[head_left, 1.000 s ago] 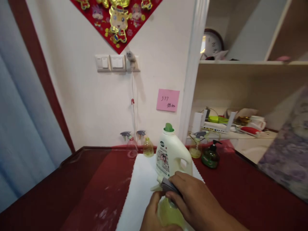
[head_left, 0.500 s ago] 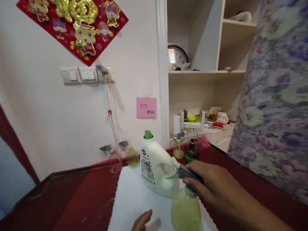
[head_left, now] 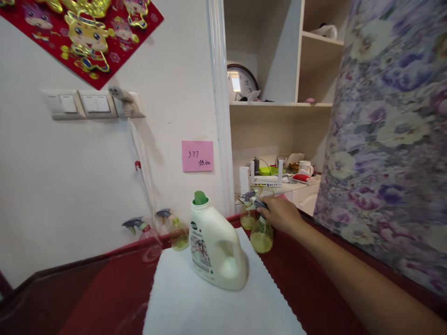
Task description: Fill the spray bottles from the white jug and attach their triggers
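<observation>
Moved back: translucent yellow bottle (head_left: 261,239).

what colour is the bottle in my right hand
The bottle looks yellow-green, seen best in the head view.

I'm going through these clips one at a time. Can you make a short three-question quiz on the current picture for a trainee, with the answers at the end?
1. True or false: the large pale jug stands on the white mat.
2. Multiple choice: where does the right hand grip the spray bottle?
A) at its base
B) near its top
C) around the middle of its body
3. Fill in the blank: the number written on the pink note is ___.

Key:
1. True
2. B
3. 377
</observation>
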Motion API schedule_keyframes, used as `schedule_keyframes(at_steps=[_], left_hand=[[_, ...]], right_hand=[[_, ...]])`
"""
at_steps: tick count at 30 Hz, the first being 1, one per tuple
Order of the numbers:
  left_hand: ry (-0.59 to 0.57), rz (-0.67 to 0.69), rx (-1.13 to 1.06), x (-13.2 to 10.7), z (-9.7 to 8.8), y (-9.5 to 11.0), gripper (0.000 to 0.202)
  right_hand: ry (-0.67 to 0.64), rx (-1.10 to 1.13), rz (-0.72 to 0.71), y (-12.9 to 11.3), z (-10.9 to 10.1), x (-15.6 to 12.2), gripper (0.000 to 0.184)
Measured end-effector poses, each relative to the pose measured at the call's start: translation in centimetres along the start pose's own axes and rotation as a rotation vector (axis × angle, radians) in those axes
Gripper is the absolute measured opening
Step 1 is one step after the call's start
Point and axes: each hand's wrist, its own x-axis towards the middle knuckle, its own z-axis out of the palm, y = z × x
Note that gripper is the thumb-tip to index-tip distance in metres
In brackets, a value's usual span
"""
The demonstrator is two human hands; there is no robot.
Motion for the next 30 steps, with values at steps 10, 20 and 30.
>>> schedule_keyframes(at_steps=[10, 20, 30], left_hand=[[0.045, 0.046, -0.022, 8.4, 2.6, 0.3, 0.044], [0.176, -0.040, 0.113, 4.8, 1.3, -5.3, 0.032], [0.217, -0.054, 0.135, 2.4, 5.8, -6.7, 0.042]], right_hand=[[-0.003, -0.017, 0.049, -1.0, 5.3, 5.6, 0.032], [0.011, -0.032, 0.040, -1.3, 7.0, 6.6, 0.034], [0.141, 0.013, 0.029, -1.2, 4.9, 4.6, 0.036]])
